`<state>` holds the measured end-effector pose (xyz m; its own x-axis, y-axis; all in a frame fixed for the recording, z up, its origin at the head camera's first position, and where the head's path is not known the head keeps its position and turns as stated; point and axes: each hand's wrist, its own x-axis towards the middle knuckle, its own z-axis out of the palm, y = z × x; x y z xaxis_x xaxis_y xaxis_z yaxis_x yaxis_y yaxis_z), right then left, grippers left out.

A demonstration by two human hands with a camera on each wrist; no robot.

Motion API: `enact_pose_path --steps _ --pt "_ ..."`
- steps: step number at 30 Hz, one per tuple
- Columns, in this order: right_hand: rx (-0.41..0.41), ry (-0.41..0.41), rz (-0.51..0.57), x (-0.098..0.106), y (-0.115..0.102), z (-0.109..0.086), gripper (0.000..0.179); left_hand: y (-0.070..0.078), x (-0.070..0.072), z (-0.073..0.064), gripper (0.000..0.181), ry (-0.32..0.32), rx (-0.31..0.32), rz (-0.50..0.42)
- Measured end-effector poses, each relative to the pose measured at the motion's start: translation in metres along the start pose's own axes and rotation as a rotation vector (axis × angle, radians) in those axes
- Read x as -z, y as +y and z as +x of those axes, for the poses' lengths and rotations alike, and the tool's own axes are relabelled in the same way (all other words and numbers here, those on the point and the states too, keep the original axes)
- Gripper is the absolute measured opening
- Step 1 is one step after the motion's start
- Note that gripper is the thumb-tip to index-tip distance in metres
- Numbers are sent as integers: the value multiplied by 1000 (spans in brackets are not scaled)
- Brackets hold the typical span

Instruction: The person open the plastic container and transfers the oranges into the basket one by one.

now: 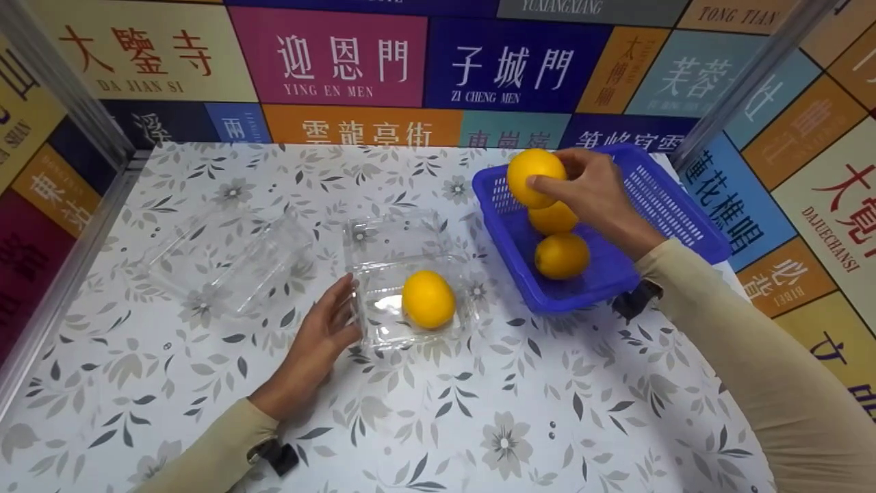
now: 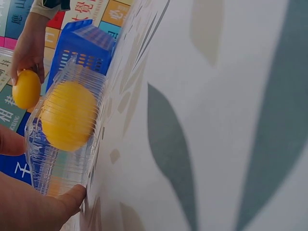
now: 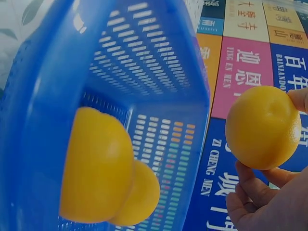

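My right hand holds a yellow-orange orange between thumb and fingers, raised over the far left part of the blue plastic basket. Inside the basket, two more oranges, a near one and a far one, lie below the held fruit. My left hand rests at the left side of a clear plastic clamshell box, its fingertips at the wall. The box's lid is folded back away from me. One orange sits in the right part of the box.
A second clear plastic box stands on the left of the table, which has a floral cover. Printed panels close off the back and sides. The basket stands by the right edge, close to the back panel.
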<state>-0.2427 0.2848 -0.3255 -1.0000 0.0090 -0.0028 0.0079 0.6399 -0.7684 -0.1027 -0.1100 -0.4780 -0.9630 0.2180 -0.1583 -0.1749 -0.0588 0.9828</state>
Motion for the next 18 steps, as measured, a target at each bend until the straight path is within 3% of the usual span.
enact_pose_path --steps 18 --pt "-52 24 -18 12 21 20 82 0 -1 0 89 11 16 -1"
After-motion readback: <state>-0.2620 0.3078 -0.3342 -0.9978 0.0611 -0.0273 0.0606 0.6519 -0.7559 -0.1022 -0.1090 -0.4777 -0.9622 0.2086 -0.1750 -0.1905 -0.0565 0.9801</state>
